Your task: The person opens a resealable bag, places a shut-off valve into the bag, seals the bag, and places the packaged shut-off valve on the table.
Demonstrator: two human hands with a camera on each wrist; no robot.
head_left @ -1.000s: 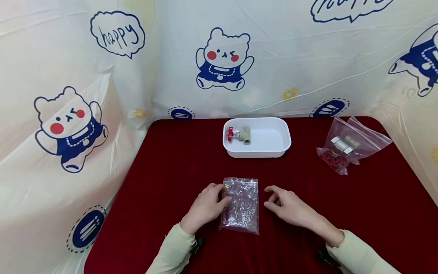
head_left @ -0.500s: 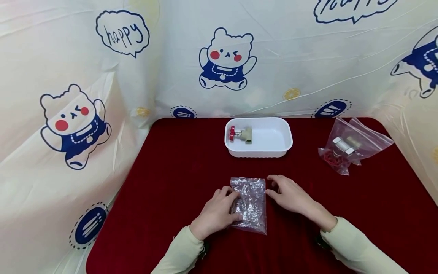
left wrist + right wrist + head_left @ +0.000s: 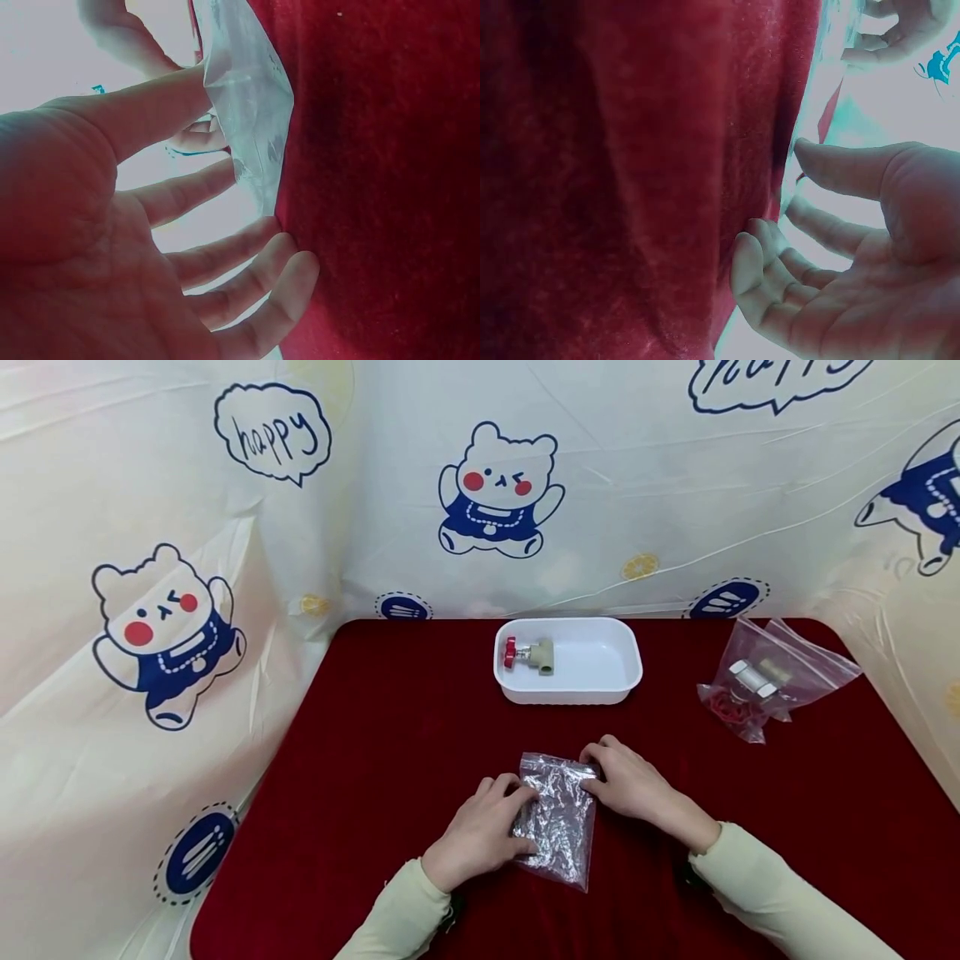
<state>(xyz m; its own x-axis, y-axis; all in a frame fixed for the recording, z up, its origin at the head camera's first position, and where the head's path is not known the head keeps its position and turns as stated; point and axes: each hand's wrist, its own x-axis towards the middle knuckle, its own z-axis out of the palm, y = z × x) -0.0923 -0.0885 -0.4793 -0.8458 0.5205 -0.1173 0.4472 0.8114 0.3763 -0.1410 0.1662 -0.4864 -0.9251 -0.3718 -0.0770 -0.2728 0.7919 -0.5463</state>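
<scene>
A clear zip-lock bag (image 3: 558, 822) lies flat and slightly turned on the dark red cloth, between both hands. My left hand (image 3: 480, 827) rests at its left side, thumb and forefinger spread on the plastic; in the left wrist view the fingers of that hand (image 3: 165, 217) look fairly straight, with the bag (image 3: 251, 97) against thumb and forefinger. At the upper right corner, my right hand (image 3: 633, 781) pinches the bag between thumb and forefinger. From the right wrist, the hand (image 3: 840, 247) shows its thumb tip on the bag's edge, other fingers loosely bent.
Behind the bag stands a white plastic tray (image 3: 600, 664) holding a valve (image 3: 536, 655) with a red handle. At the right back lies another zip-lock bag (image 3: 806, 672) with metal fittings and something red inside. Printed curtains enclose the back and sides of the red-covered table (image 3: 375, 735).
My left hand slid rightward with the bag, which has turned slightly. The right hand moved in from the bag's right side to take hold of its upper right corner.
</scene>
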